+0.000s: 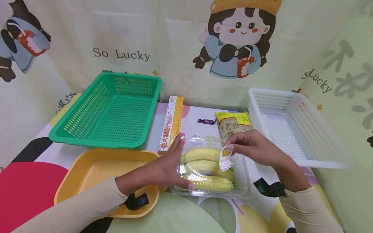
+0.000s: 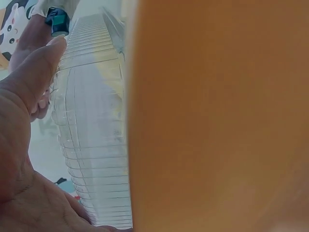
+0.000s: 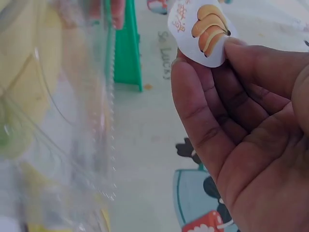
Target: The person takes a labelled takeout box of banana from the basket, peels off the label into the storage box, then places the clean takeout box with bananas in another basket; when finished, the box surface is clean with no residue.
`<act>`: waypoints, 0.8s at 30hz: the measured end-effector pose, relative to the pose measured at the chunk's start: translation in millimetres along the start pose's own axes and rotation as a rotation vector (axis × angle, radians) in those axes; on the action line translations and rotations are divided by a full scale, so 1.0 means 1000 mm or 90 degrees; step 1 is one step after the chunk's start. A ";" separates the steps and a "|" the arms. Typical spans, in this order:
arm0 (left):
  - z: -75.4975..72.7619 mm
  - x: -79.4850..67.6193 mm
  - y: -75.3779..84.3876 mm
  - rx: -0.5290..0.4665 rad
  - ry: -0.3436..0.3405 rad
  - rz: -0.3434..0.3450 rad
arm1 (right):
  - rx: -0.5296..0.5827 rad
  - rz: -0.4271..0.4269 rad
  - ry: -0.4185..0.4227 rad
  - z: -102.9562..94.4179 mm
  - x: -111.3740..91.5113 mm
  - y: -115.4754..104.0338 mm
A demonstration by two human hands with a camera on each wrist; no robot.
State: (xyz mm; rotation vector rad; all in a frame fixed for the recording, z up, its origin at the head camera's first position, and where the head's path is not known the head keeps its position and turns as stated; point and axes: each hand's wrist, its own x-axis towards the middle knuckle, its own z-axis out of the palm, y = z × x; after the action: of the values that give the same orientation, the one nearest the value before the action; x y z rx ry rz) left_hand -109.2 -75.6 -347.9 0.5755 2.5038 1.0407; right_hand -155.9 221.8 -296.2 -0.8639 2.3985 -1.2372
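Above the clear box [image 1: 215, 194], holding a banana-printed sticker [image 1: 225, 160]

Spreads the left hand [image 1: 167, 166] over the box's left side, with thumb and fingers wide apart; clamps the sticker between thumb and fingertip of the right hand [image 1: 256, 149], over the right half of the box top. Appears to be at the labelling step, with bananas [image 1: 204, 165] under the see-through top and the sticker not yet laid down. Likely calls next for lowering it flat, then smoothing, while bracing the box

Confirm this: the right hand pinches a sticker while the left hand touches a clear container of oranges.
Wrong fruit: the head view shows bananas, not oranges, in the clear container. The right hand does pinch a sticker, and the left hand touches the container.
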 end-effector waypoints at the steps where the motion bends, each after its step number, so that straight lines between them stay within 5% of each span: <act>1: 0.000 0.000 0.000 0.001 0.000 0.002 | 0.005 -0.001 0.019 -0.003 -0.002 -0.001; 24: -0.001 -0.002 0.000 0.015 -0.002 0.010 | 0.047 0.019 0.086 -0.003 -0.002 0.002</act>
State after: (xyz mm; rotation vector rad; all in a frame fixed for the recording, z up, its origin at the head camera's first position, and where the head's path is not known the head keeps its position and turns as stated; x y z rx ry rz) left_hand -108.1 -77.2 -347.2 0.6049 2.5159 1.0165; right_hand -157.0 225.5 -295.8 -0.7412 2.4421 -1.4054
